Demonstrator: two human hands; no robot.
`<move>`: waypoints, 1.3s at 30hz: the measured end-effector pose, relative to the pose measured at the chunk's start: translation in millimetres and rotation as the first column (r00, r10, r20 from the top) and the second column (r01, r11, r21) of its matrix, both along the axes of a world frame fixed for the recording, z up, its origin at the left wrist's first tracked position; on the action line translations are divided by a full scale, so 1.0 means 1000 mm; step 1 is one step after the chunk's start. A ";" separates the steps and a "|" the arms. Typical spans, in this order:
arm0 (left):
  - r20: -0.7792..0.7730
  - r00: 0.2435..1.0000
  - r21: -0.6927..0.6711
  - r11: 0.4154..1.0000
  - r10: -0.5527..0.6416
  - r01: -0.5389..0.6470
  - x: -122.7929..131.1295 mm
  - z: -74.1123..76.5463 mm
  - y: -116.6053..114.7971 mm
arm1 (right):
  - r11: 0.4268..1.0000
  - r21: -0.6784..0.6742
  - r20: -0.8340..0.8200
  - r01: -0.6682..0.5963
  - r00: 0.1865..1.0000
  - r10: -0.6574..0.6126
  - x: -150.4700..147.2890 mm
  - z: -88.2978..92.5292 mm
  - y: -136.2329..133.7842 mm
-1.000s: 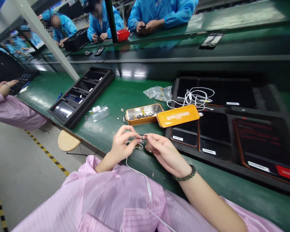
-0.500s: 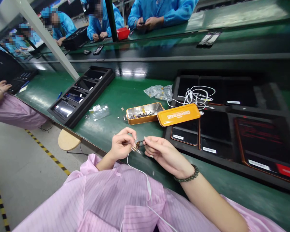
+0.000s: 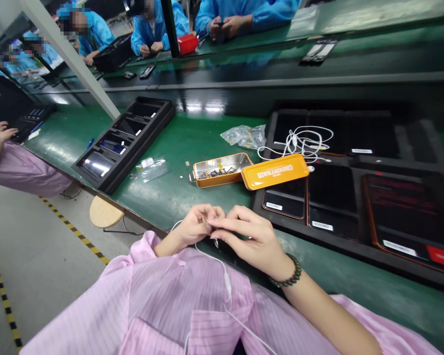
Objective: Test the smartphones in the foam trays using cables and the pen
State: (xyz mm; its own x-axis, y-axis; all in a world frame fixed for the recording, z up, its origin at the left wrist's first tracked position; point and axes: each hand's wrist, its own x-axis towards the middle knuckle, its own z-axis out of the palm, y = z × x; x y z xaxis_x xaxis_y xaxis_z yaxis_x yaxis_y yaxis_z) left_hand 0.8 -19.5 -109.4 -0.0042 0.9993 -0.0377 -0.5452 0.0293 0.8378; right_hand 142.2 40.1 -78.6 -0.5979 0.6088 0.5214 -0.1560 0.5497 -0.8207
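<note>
My left hand (image 3: 197, 228) is closed in a pinch above my lap, with a thin white cord (image 3: 211, 257) running out of it, like an earphone cord. My right hand (image 3: 253, 235) meets it, thumb and fingers closed around a small dark piece (image 3: 212, 228), mostly hidden by the fingertips. Down the pink smock hangs the cord, with a thicker white inline part (image 3: 227, 285) partway along. Just beyond the hands, an orange tin (image 3: 222, 180) lies uncovered with several small dark parts inside. Its orange lid (image 3: 276, 172) rests beside it, partly over the tray.
On the right, a black foam tray (image 3: 258, 201) holds several phones or tablets, with a coiled white cord (image 3: 294, 141) on top. Another tray (image 3: 124, 165) of phones lies left. Plastic bags (image 3: 244, 136) are on the green bench (image 3: 196, 140). Co-workers in blue (image 3: 244, 19) sit opposite.
My hands have come together, and my right-hand fingers now cover the small dark piece that showed between them before. The tin, lid and trays stay in place.
</note>
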 end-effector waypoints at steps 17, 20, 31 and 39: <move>0.223 0.975 -0.206 0.977 -0.002 0.049 0.009 0.000 -0.005 | 0.959 0.271 0.021 0.081 0.996 -0.090 -0.003 0.004 0.003; 0.250 0.968 -0.222 0.974 0.007 0.050 0.011 0.004 -0.003 | 0.932 0.335 -0.015 0.138 0.990 -0.141 -0.004 0.001 0.003; 0.418 0.906 -0.273 0.961 0.070 0.052 0.013 0.006 -0.001 | 0.860 0.474 -0.089 0.186 0.983 -0.163 -0.008 -0.010 0.003; 0.425 0.899 -0.263 0.965 0.103 0.014 0.013 0.011 0.001 | 0.834 0.525 -0.083 0.168 0.986 -0.146 -0.004 -0.013 0.004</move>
State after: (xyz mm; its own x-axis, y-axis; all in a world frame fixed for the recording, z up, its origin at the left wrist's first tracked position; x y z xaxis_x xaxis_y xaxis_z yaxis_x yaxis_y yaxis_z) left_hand 14.2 -18.3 -98.6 0.0268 0.9545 -0.2971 -0.8559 0.1754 0.4865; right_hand 138.4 44.4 -91.9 -0.4912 0.3181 0.8109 -0.0553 0.9176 -0.3935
